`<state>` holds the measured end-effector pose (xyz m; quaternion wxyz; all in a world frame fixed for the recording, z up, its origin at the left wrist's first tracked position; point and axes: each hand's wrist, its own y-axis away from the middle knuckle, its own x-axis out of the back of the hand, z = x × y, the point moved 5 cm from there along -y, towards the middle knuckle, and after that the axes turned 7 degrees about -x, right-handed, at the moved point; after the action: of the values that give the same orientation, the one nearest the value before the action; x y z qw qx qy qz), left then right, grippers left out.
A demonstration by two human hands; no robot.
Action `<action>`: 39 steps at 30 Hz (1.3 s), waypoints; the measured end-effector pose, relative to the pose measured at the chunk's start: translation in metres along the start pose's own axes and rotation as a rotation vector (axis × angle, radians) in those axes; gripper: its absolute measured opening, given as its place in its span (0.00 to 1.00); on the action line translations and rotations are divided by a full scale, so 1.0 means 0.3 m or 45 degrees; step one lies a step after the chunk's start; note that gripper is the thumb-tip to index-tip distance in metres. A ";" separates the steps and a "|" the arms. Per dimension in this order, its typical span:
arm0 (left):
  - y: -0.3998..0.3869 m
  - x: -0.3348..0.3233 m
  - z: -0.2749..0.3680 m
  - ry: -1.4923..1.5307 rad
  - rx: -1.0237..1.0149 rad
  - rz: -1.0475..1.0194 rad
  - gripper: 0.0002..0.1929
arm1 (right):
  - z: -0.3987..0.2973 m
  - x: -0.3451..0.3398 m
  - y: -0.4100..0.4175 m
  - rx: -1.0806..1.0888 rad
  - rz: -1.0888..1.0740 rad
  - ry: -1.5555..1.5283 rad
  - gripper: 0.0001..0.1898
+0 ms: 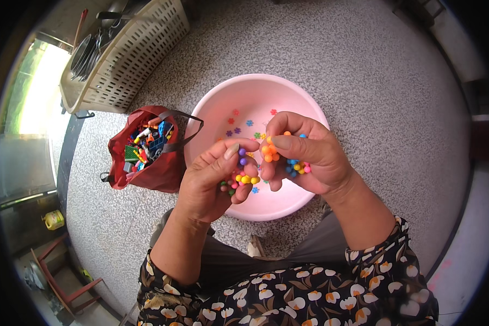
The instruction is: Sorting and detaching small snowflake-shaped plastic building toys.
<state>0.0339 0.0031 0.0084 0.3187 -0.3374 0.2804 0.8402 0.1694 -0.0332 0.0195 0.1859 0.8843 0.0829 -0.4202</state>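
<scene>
Over a pink plastic basin (269, 208) both my hands are raised close together. Small beaded flower-shaped plastic pieces fill my left hand (216, 175): a purple one (242, 156) is pinched by the thumb, with yellow (247, 179), pink and green ones lower in the fingers. My right hand (305, 155) pinches an orange piece (270, 153) between thumb and fingers and keeps blue (292, 167), yellow and pink ones in the palm. More flower-shaped pieces, red (273, 112), blue (250, 122) and purple (237, 130), lie scattered on the basin's bottom, partly hidden by my hands.
Left of the basin stands a red fabric bag (163, 175) of mixed building bricks, its dark handle reaching over the basin's rim. A cream slotted plastic basket (118, 77) with metal utensils is at the upper left. A yellow jug (53, 220) and a reddish frame (65, 285) are farther left.
</scene>
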 end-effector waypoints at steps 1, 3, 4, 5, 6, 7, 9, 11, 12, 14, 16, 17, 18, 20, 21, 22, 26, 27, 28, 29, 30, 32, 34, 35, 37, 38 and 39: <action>-0.003 -0.004 -0.001 0.044 0.015 -0.002 0.15 | 0.001 -0.002 0.000 -0.009 -0.003 0.000 0.08; -0.009 -0.020 -0.002 0.089 0.032 -0.005 0.15 | 0.000 -0.002 0.001 -0.017 -0.006 -0.002 0.09; -0.011 -0.020 0.000 0.047 0.021 0.100 0.14 | -0.004 -0.001 0.001 -0.006 -0.004 -0.007 0.10; -0.012 -0.012 0.000 0.005 0.010 0.205 0.14 | -0.008 0.002 0.001 0.005 -0.001 -0.012 0.11; -0.010 -0.004 0.001 0.003 0.009 0.205 0.14 | -0.010 0.001 0.000 0.006 -0.003 -0.012 0.11; -0.010 0.004 0.004 -0.032 -0.031 0.139 0.12 | -0.010 0.004 0.000 -0.004 0.025 -0.011 0.12; -0.010 0.012 -0.001 -0.067 -0.071 0.072 0.11 | -0.010 0.004 -0.001 -0.015 0.054 -0.011 0.14; -0.009 0.019 0.001 -0.312 -0.164 0.084 0.09 | 0.000 0.011 -0.004 -0.079 0.215 0.257 0.14; -0.007 0.013 0.000 -0.430 -0.219 0.103 0.10 | 0.004 0.007 -0.004 -0.078 0.217 0.257 0.14; -0.006 0.013 -0.007 -0.417 -0.188 0.082 0.10 | 0.012 -0.003 -0.005 -0.091 0.195 0.467 0.15; -0.009 0.010 -0.011 -0.323 -0.130 0.037 0.11 | 0.012 0.007 -0.003 -0.122 0.166 0.361 0.13; -0.010 0.008 -0.004 -0.323 -0.130 0.036 0.11 | 0.013 0.013 -0.003 -0.153 0.135 0.256 0.12; -0.012 0.004 -0.002 -0.140 -0.082 0.030 0.12 | 0.011 0.024 -0.002 -0.152 0.136 0.257 0.12; -0.017 0.009 -0.003 0.172 -0.030 -0.035 0.13 | 0.007 0.030 -0.001 -0.113 0.024 -0.169 0.10; -0.018 0.017 -0.002 0.171 -0.031 -0.032 0.13 | 0.009 0.020 -0.005 -0.116 0.021 -0.170 0.10; -0.018 0.016 -0.001 0.323 -0.021 -0.058 0.12 | 0.002 0.014 -0.010 -0.060 0.096 -0.259 0.09; -0.021 0.012 0.006 0.506 -0.020 -0.178 0.11 | -0.005 0.021 -0.007 -0.052 0.122 -0.173 0.10; -0.021 0.013 0.003 0.490 -0.007 -0.191 0.10 | 0.001 0.021 -0.008 -0.092 0.071 -0.040 0.10; -0.020 0.011 0.003 0.490 -0.007 -0.190 0.10 | 0.005 0.015 -0.008 -0.093 0.070 -0.041 0.10; -0.020 0.020 -0.001 0.354 -0.016 -0.097 0.09 | 0.008 0.007 -0.009 -0.067 0.150 0.246 0.10; -0.022 0.028 -0.006 0.221 -0.022 -0.007 0.08 | 0.009 0.004 -0.008 -0.039 0.233 0.535 0.11; -0.022 0.018 -0.016 0.073 -0.026 0.047 0.07 | 0.035 0.004 -0.021 0.074 0.205 0.603 0.10; -0.017 0.026 -0.018 -0.094 -0.011 0.123 0.08 | 0.023 -0.007 -0.017 0.184 0.205 0.655 0.08; -0.017 0.021 -0.015 -0.093 -0.010 0.122 0.08 | 0.022 -0.003 -0.015 0.184 0.206 0.656 0.08; -0.020 0.005 -0.016 0.111 0.046 0.104 0.09 | 0.003 0.013 -0.010 0.343 0.343 0.887 0.07; -0.020 0.005 -0.019 0.111 0.046 0.105 0.09 | 0.000 0.014 -0.009 0.342 0.342 0.886 0.07; -0.018 0.008 -0.024 0.087 0.060 0.128 0.10 | -0.010 0.012 -0.004 0.375 0.376 0.948 0.07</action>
<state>0.0393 0.0024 0.0007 0.2740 -0.3439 0.3275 0.8363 0.1735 -0.0311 0.0180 0.0733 0.9952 -0.0442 -0.0485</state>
